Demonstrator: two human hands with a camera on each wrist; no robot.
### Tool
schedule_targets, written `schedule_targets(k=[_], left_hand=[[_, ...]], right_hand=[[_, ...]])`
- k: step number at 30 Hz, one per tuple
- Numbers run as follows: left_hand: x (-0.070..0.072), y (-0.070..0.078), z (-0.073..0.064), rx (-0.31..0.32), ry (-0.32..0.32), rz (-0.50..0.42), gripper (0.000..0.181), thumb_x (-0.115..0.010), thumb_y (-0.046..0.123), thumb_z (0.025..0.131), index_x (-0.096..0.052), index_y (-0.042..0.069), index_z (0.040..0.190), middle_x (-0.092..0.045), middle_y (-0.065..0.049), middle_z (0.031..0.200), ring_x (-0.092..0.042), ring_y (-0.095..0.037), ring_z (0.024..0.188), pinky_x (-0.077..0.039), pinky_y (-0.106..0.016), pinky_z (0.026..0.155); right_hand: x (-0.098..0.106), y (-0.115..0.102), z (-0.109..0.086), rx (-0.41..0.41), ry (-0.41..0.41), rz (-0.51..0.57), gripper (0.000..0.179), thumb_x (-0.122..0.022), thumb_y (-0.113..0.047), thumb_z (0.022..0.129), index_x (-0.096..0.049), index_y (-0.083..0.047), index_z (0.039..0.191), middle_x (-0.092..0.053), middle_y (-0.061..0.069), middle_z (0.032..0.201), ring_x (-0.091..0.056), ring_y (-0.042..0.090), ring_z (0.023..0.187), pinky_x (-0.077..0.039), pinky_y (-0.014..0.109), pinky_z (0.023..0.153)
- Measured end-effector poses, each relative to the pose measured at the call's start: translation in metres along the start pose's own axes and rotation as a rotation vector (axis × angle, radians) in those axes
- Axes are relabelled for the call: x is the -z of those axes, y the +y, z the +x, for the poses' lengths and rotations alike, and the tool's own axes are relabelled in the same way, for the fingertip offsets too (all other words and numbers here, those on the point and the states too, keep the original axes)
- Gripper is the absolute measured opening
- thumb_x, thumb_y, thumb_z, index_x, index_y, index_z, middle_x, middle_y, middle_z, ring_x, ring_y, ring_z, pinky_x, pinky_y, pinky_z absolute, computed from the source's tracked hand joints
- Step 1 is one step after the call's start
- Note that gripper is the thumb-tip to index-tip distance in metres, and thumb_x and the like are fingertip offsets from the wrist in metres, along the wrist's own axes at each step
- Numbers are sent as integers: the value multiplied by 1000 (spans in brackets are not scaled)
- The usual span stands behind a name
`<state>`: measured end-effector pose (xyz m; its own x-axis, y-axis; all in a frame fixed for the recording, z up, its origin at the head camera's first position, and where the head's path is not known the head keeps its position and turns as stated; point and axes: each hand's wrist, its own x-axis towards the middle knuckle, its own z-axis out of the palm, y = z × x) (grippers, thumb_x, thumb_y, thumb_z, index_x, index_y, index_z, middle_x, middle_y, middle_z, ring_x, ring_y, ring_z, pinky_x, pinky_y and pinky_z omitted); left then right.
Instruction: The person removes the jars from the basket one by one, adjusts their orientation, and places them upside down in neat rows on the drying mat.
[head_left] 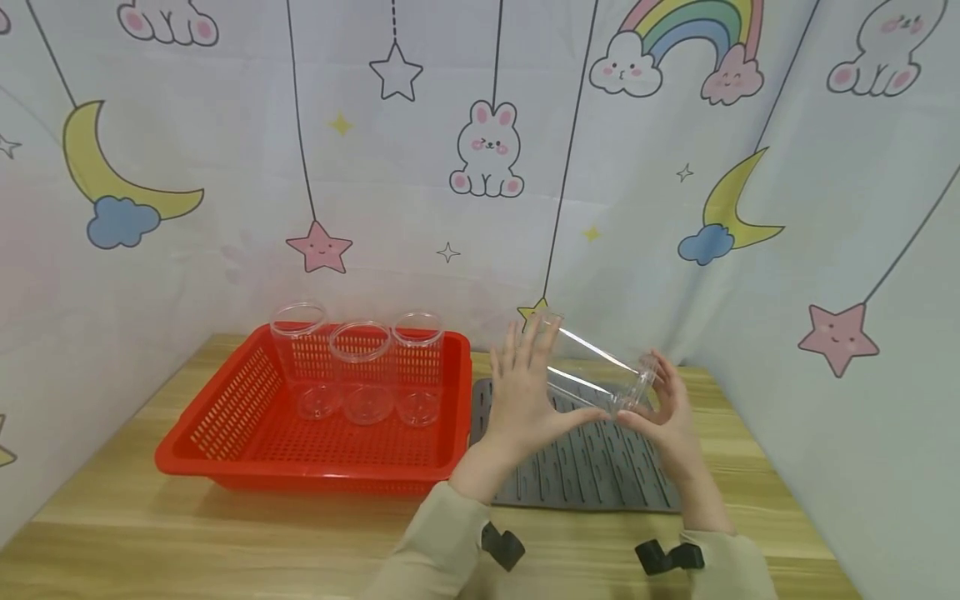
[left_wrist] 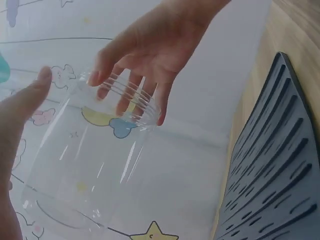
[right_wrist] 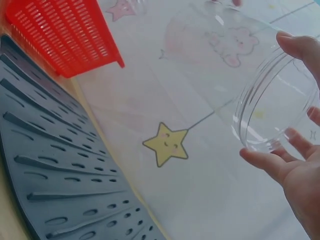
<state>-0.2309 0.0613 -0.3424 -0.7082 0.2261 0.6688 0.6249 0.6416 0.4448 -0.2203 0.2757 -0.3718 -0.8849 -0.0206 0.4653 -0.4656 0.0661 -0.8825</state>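
Note:
A clear plastic jar (head_left: 592,371) with a threaded mouth is held tilted in the air above a grey ridged mat (head_left: 581,467). My right hand (head_left: 671,421) grips the jar at its mouth end, thumb on the near side and fingers around the rim, as the right wrist view also shows around the threaded neck (right_wrist: 272,95). At the jar's base end, my left hand (head_left: 521,400) lies against it with fingers straight and spread, its thumb stretched toward the mouth. In the left wrist view the jar's see-through body (left_wrist: 90,155) looks bare inside.
A red perforated basket (head_left: 322,475) stands left of the mat on the wooden table (head_left: 247,542). Inside it, 3 clear jars (head_left: 367,375) stand upright with their mouths up. A white printed curtain (head_left: 420,208) hangs close behind and along the right side.

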Motion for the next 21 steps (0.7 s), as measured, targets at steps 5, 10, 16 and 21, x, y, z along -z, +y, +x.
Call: schedule_targets(k=[5,10,16,21], left_hand=[[-5,-7,2,202,12,-310,115,-83,48,71,-11,24,158,-12,-2,165,-7,-29,152,-13,-66,116],[-14,-11,1,384,14,-660,116,-82,51,72,-6,30,157,-12,2,165,-15,-26,151,-21,-66,115],[-22,-19,0,515,18,-1070,121,-81,56,71,-2,26,158,-13,-2,165,-15,-29,151,-17,-60,119],[-32,-26,-3,547,-10,-1303,141,-82,68,54,-1,19,159,-12,-12,164,-17,-35,150,-20,-58,119]], right_hand=[[4,3,0,68,60,105,90,-62,20,77,-28,-17,151,-34,-6,143,-37,13,130,-51,18,92],[6,3,1,107,84,180,88,-63,20,77,-27,-13,151,-39,-5,140,-39,14,128,-52,21,93],[5,1,1,150,45,240,86,-64,18,79,-28,-12,151,-43,-4,140,-39,17,127,-52,25,97],[4,4,1,190,-23,263,85,-63,18,80,-32,-17,150,-41,-3,142,-37,20,129,-51,28,98]])
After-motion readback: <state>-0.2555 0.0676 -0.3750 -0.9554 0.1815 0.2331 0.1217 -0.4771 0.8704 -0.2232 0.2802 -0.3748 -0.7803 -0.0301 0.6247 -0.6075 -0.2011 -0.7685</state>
